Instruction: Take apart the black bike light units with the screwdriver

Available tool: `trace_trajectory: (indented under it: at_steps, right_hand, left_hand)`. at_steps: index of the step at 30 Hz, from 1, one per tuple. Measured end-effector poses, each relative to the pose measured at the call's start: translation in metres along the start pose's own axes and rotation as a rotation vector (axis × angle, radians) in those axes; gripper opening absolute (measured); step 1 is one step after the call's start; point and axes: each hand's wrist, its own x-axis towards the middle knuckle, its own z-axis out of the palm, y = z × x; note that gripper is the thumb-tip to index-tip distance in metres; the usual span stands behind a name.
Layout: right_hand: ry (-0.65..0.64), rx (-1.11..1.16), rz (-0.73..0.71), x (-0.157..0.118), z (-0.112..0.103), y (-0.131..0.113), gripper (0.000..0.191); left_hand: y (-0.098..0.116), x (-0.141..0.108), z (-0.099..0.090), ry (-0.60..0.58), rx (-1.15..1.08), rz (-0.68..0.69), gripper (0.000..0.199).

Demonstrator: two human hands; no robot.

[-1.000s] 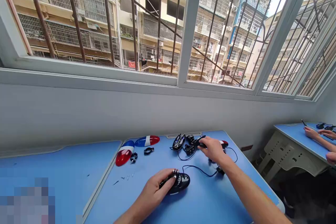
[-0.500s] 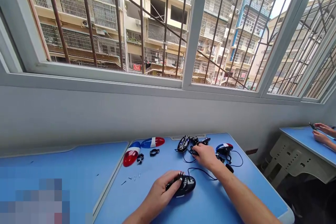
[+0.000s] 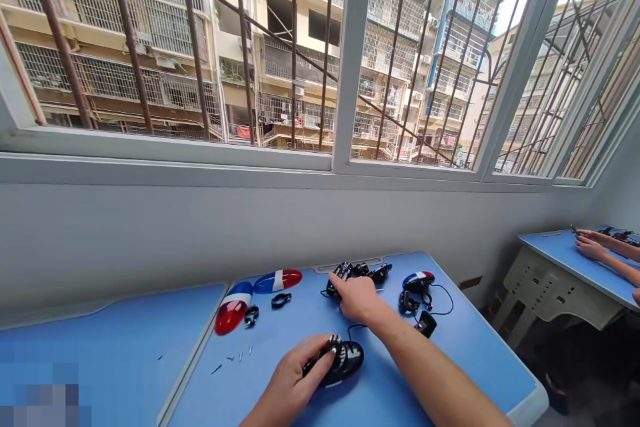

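My left hand (image 3: 310, 365) is shut around a black glossy plastic housing (image 3: 346, 363) with white markings, low on the blue desk (image 3: 450, 360). Small dark parts stick up from it at my fingertips. My right hand (image 3: 356, 297) is up near the far edge, its extended index finger reaching a black shell with wiring (image 3: 340, 279). Further black pieces (image 3: 380, 273) lie behind that hand. To the left rest a red-and-white lamp shell (image 3: 233, 307), a blue-and-white shell (image 3: 277, 281), black clips (image 3: 281, 300) and several tiny screws (image 3: 240, 355).
To the right lie a red-white-blue lamp unit (image 3: 418, 281), a black box (image 3: 426, 324) and thin black cable (image 3: 443, 297). A second blue desk (image 3: 115, 320) adjoins on the left. A co-worker's hands (image 3: 590, 243) work at a desk by the barred window (image 3: 350, 67).
My right hand has moved left and off the black parts, uncovering the lamp unit on the right. My left hand still grips the housing. The view has shifted slightly.
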Motion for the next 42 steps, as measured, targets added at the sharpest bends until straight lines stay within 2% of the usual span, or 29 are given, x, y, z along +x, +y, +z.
trace_trajectory:
  at_steps: [3,7,9,18,27,34,38,42]
  right_hand:
    - [-0.028,-0.037,-0.014,0.005,-0.006,-0.007,0.063]
    - [-0.012,-0.078,-0.051,0.004,-0.009,-0.011,0.035]
    - [0.019,-0.094,-0.081,0.0,-0.007,-0.014,0.029]
    - [0.232,-0.086,-0.185,-0.023,0.009,-0.019,0.038]
    - [0.445,0.058,-0.17,-0.028,0.018,0.003,0.041]
    - [0.541,0.291,-0.064,-0.03,0.017,0.024,0.052]
    - [0.515,0.642,0.024,-0.034,0.012,0.035,0.05]
    - [0.498,0.745,0.035,-0.037,0.011,0.042,0.048]
  left_hand:
    - [0.003,0.0,-0.001,0.0,0.003,-0.003,0.029]
    - [0.007,-0.001,-0.002,0.006,-0.011,0.002,0.027]
    - [0.009,-0.001,-0.002,0.006,-0.019,0.005,0.025]
    - [0.013,0.0,-0.003,-0.034,-0.01,0.018,0.027]
    - [0.011,0.0,-0.001,-0.03,0.005,0.021,0.026]
    - [0.015,-0.001,-0.002,-0.032,0.006,0.018,0.029]
    - [0.02,-0.001,-0.003,-0.03,-0.006,0.009,0.027]
    - [0.022,0.0,-0.003,-0.021,-0.014,0.014,0.026]
